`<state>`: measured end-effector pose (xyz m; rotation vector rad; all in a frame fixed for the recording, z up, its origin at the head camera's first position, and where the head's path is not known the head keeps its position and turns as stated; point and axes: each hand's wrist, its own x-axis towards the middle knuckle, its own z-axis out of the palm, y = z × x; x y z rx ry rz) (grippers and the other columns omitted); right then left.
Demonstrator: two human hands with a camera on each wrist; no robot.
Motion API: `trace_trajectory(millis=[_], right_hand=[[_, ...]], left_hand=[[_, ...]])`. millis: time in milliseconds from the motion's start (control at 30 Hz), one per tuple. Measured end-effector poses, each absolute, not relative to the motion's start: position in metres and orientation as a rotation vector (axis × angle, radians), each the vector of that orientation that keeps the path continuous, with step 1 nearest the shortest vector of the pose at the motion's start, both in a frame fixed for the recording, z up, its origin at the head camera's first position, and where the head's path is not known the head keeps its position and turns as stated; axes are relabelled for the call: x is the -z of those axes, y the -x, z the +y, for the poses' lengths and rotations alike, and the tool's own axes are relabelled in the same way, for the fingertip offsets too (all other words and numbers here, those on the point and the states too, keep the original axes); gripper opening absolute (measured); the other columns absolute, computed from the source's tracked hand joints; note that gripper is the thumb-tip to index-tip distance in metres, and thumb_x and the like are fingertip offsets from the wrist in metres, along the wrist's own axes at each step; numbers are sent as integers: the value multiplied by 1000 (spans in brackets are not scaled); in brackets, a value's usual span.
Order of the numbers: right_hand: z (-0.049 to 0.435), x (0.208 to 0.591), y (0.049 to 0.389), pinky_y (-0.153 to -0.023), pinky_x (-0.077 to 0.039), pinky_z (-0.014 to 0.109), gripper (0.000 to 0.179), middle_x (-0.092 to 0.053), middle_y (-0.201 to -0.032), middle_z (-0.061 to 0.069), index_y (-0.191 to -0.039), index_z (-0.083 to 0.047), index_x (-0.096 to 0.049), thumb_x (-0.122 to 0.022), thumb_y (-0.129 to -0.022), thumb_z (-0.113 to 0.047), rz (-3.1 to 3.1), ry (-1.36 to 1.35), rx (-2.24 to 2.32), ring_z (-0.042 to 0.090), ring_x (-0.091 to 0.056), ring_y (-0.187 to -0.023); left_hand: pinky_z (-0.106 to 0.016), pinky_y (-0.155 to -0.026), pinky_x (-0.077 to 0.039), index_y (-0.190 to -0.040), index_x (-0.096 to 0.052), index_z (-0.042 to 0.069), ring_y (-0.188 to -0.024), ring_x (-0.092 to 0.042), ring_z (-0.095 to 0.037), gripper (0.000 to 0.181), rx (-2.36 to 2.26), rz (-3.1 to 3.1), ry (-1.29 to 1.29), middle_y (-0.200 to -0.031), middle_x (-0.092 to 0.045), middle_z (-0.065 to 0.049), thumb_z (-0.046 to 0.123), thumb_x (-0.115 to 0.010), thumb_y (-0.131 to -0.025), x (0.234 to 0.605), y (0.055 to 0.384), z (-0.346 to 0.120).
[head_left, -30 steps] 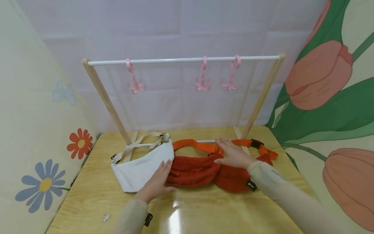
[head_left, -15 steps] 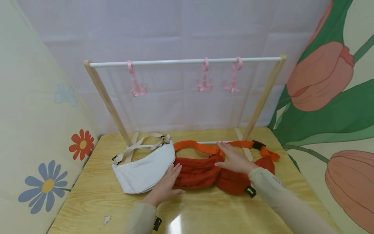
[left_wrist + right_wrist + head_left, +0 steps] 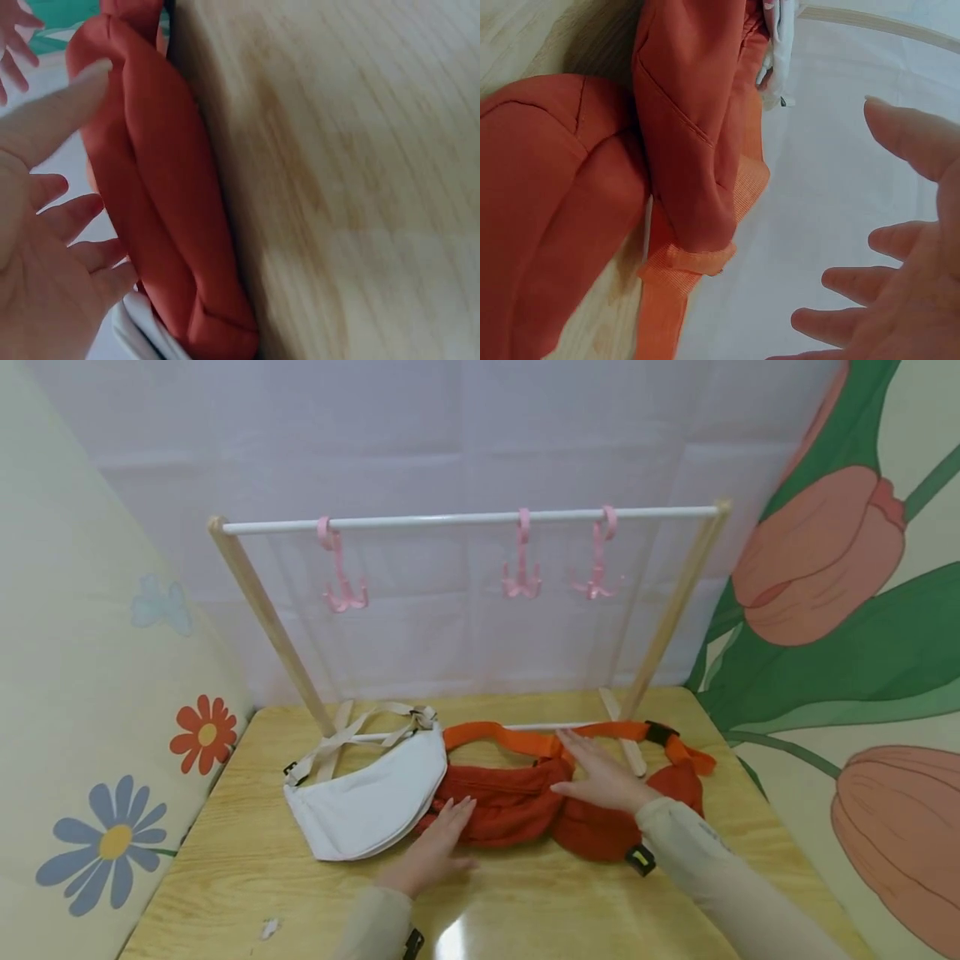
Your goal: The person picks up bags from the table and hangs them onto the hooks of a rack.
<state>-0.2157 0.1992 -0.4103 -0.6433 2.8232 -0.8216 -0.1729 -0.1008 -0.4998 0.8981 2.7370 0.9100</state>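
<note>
A white waist bag [image 3: 360, 806] with a beige strap [image 3: 337, 741] lies at the left of the row. Beside it is a red waist bag [image 3: 498, 802] with an orange strap [image 3: 517, 739], and a second red waist bag [image 3: 600, 822] lies to its right. My left hand [image 3: 431, 856], fingers spread, is at the near left edge of the middle bag; the left wrist view shows its fingers [image 3: 75, 214] extended alongside the red fabric. Over the right end of that bag my right hand [image 3: 603, 777] reaches with straight, spread fingers, apart from the fabric in the right wrist view.
Behind the bags stands a wooden rack with a white rail [image 3: 435, 520]. Three pink claw hooks hang from it: a left one [image 3: 345, 597], a middle one [image 3: 521, 581] and a right one [image 3: 596, 585]. A white scrap [image 3: 270, 928] lies on the wooden table [image 3: 202, 893].
My left hand has shifted right and slightly nearer, off the white bag's edge to the front of the middle red bag. My right hand stays nearly in place.
</note>
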Motion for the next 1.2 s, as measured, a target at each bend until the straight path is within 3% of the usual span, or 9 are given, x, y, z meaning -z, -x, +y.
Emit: trace_trajectory(millis=[267, 533, 767, 867, 967, 1067, 1200], right_hand=[[198, 415, 215, -109, -19, 64, 88, -20, -155, 27, -152, 4, -22, -67, -91, -40, 2799, 641, 851, 49, -18, -140], [197, 417, 215, -107, -22, 65, 82, -24, -152, 31, -150, 7, -26, -68, -92, -33, 2795, 630, 874, 50, -23, -138], [197, 420, 215, -107, -26, 61, 79, -25, -152, 31, -151, 7, -22, -63, -95, -31, 2753, 510, 969, 49, -28, -136], [197, 423, 215, -100, -39, 56, 77, -41, -141, 31, -151, 8, -18, -60, -97, -27, 2736, 337, 1060, 44, -46, -124], [197, 427, 216, -77, -49, 43, 74, -59, -108, 23, -148, 13, -18, -59, -98, -23, 2749, 192, 1130, 32, -58, -89], [197, 433, 217, -61, -43, 33, 73, -55, -80, 11, -144, 19, -19, -58, -98, -22, 2766, 144, 1153, 19, -50, -65], [193, 440, 218, -51, -46, 31, 68, -53, -71, 9, -141, 17, -27, -56, -99, -27, 2720, 88, 1228, 17, -54, -54]], left_hand=[[-61, -103, -34, -141, -46, -3, -133, -34, -50, 63, -588, 2842, -909, -144, -46, -21, 11, -73, -86, 503, 175, -88], [-47, -95, -47, -116, -67, 0, -115, -57, -43, 28, -539, 2993, -900, -120, -65, -17, -2, -61, -89, 498, 169, -80], [-41, -68, -54, -99, -71, 7, -82, -68, -31, 16, -802, 3111, -684, -89, -72, -9, 0, -62, -88, 503, 171, -81], [-40, -65, -53, -96, -71, 7, -75, -67, -31, 12, -891, 3147, -644, -85, -71, -8, 1, -63, -89, 501, 172, -81], [-40, -65, -53, -96, -70, 5, -75, -67, -31, 11, -946, 3147, -637, -85, -71, -10, 0, -62, -90, 498, 172, -80], [-40, -66, -53, -97, -70, 3, -76, -67, -31, 13, -1040, 3135, -601, -86, -71, -13, -3, -60, -91, 494, 171, -78], [-39, -72, -54, -99, -69, 0, -84, -68, -30, 15, -1213, 3119, -532, -92, -71, -14, -7, -59, -90, 489, 170, -76]])
